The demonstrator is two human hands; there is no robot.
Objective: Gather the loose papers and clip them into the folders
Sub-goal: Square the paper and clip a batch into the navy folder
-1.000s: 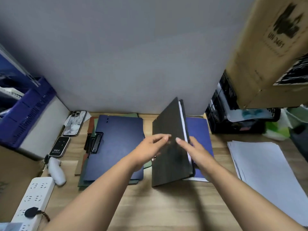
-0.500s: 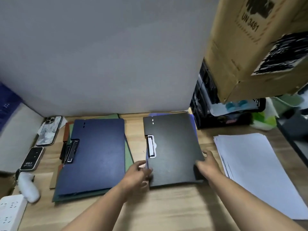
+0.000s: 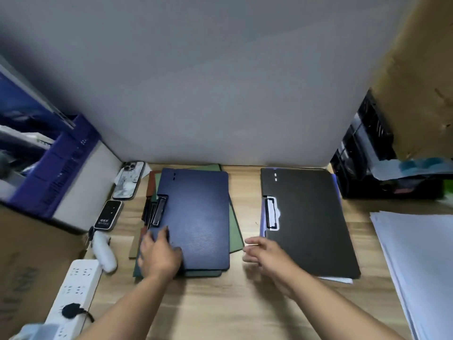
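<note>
left hand: we see the left hand [image 3: 159, 256] palm down on the near left corner of the blue folder [image 3: 198, 217]. its grip is apart, with the fingers laid on the cover, though blur softens them.
right hand: the right hand [image 3: 267, 258] is over the bare tabletop [image 3: 220, 307] between the two stacks, fingers stretched toward the left. its grip is apart and holds nothing. it overlaps the black folder's near left corner, and we cannot tell whether it touches.
blue folder: closed and flat on top of the left stack, with its clip [image 3: 159, 211] on the left edge. under it we make out a green folder [image 3: 235, 224] and a brown folder [image 3: 151, 182].
black folder: the black folder [image 3: 308, 222] lies closed on the right. a second clip [image 3: 270, 213] on its left edge shows white. a purple folder [image 3: 336, 187] peeks out beneath it.
papers: the loose papers [image 3: 416, 261] sit stacked at the tabletop's right edge, well apart from both hands.
left side: a phone [image 3: 128, 180], a small black device [image 3: 108, 215], a white handle-shaped object [image 3: 104, 253] and a power strip [image 3: 73, 290].
back right: a black crate [image 3: 372, 163] stands by the wall, with a cardboard box [image 3: 416, 69] above it.
</note>
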